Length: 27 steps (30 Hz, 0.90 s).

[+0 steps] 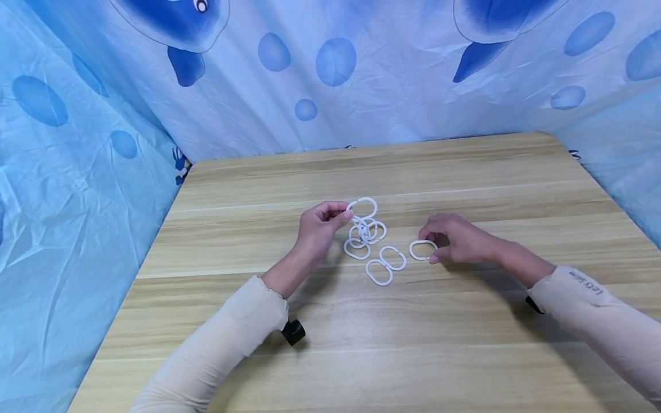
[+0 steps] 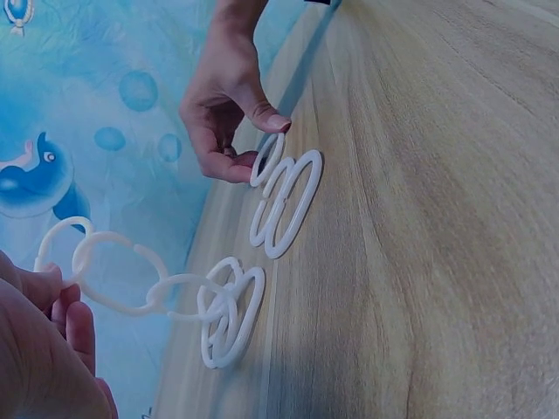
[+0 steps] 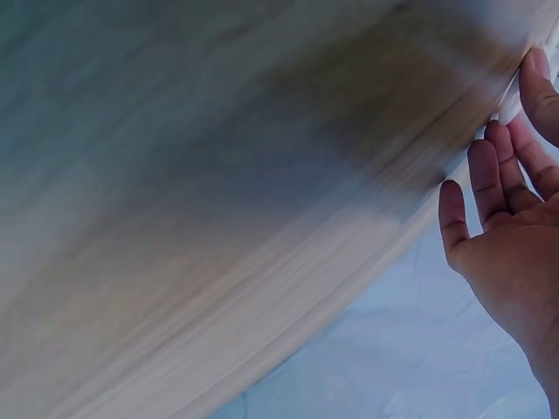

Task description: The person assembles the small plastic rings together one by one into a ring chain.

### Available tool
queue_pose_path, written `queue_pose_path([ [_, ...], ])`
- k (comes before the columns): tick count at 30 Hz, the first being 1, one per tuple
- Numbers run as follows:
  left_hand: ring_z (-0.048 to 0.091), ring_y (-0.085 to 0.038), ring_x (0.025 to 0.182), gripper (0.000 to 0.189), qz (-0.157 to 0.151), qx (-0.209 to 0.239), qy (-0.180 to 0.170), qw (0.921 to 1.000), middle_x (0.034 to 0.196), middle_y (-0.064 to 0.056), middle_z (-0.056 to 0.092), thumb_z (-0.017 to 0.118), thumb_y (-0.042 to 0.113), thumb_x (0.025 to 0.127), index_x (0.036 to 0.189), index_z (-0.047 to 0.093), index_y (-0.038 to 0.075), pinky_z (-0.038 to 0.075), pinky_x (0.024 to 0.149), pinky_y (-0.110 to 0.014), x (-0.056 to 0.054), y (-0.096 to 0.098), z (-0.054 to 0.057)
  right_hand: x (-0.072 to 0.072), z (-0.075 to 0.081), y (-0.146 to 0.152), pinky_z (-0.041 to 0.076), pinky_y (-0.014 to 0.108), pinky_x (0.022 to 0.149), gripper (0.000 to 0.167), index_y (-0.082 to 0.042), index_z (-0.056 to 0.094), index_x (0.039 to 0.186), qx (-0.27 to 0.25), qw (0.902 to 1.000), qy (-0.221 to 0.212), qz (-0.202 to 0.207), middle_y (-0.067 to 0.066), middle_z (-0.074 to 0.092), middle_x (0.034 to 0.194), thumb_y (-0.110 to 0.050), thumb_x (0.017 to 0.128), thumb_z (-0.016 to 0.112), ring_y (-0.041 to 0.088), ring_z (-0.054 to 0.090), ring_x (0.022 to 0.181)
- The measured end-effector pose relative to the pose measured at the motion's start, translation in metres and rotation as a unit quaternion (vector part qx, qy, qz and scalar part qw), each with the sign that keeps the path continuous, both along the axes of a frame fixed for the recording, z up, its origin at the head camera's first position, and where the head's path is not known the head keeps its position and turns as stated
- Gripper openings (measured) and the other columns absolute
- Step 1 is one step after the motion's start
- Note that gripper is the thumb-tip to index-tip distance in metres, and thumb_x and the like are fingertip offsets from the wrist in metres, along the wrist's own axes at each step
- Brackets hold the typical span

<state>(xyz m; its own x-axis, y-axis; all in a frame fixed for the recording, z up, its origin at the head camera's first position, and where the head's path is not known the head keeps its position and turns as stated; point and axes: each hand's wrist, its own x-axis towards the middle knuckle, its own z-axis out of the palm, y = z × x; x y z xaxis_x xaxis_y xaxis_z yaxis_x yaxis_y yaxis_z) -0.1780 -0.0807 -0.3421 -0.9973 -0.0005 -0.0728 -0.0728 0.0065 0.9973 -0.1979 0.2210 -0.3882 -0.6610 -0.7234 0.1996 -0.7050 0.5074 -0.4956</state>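
White oval plastic links, each with a small gap, lie near the table's middle. My left hand [image 1: 317, 230] pinches the top link [image 1: 376, 206] of a short chain between thumb and fingers. In the left wrist view the chain [image 2: 113, 306] hangs down to a small heap of links [image 2: 255, 301] on the table. My right hand [image 1: 461, 238] holds a separate link [image 1: 411, 248] at its right end, between thumb and fingertips, low over the wood. Between the hands, two more links [image 1: 405, 263] lie close together. The right wrist view mostly hides the right hand's link.
A light wood-grain table [image 1: 330, 355] carries everything. Behind it and along its sides hangs a blue curtain [image 1: 232, 109] with whale and bubble prints. A small black device [image 1: 293, 332] sits under the left sleeve's cuff.
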Motion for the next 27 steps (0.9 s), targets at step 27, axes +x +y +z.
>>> queue_pose_path([
  [27, 0.058, -0.009, 0.079, 0.018, 0.000, -0.002, -0.003, 1.0000, 0.081, 0.002, 0.065, 0.072, 0.006, 0.086, 0.101, 0.069, -0.001, 0.048, 0.074, -0.018, 0.000, -0.001, -0.001, 0.009, 0.002, -0.012, 0.036, 0.029, 0.074, 0.063, -0.014, 0.067, 0.122, 0.013, 0.9951, 0.058, 0.080, -0.001, 0.061, 0.097, -0.003, 0.063, 0.085, 0.010, 0.044, 0.084],
])
